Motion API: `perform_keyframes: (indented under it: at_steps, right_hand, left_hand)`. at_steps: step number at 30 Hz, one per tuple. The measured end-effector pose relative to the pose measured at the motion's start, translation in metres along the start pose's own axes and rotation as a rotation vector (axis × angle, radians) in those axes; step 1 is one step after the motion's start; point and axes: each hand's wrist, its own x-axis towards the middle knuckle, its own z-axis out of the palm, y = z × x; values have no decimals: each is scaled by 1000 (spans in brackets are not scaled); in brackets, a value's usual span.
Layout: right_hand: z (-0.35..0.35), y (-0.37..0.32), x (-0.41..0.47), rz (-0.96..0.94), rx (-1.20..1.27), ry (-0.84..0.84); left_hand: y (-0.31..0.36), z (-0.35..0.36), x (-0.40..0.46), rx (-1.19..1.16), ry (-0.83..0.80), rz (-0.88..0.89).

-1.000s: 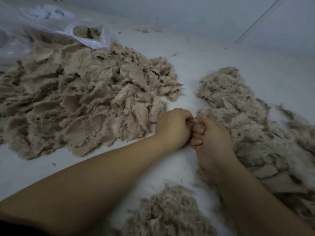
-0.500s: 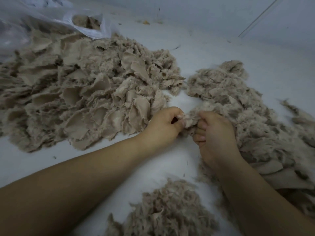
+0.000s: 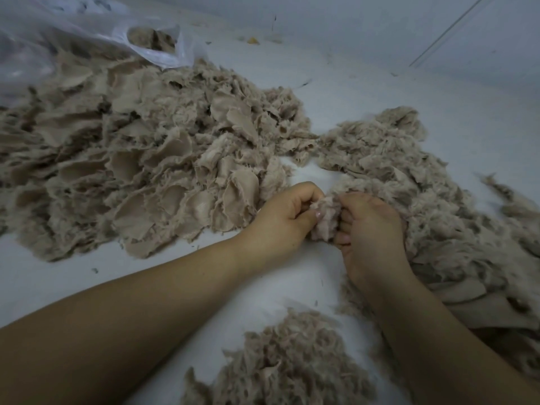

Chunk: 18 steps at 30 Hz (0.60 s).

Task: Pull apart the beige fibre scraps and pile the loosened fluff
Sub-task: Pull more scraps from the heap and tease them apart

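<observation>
Both hands meet near the middle of the white work surface (image 3: 380,92), each with fingers curled round the same tuft of beige fibre (image 3: 326,217): the left hand (image 3: 285,220) pinches its left edge between thumb and fingers, and the right hand (image 3: 369,229) grasps its right side, the tuft bunched between them just above the surface. To the left lies a large heap of beige fibre scraps (image 3: 152,165), flat torn pieces with frayed edges, reaching almost to the left hand. Behind that heap a clear plastic bag (image 3: 87,33) lies crumpled, its mouth showing more scraps inside. On the right a second heap of looser, more shredded fibre (image 3: 409,171) runs under and beyond the right hand, touching it. Nearest the camera, between the two forearms, sits a smaller pile of loosened fluff (image 3: 286,363). Small dark specks and one yellowish bit (image 3: 252,40) dot the far surface.
</observation>
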Motion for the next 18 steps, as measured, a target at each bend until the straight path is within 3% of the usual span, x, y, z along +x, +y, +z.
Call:
perform_keyframes:
  at_steps: [13,18]
  right_hand:
    - [-1,2,2,33,-240,-83]
    - [-4,5,9,18,-292,-25]
  left_hand:
    - [4,3,-3,-98,26,2]
    - [10,2,-14,31,1,52]
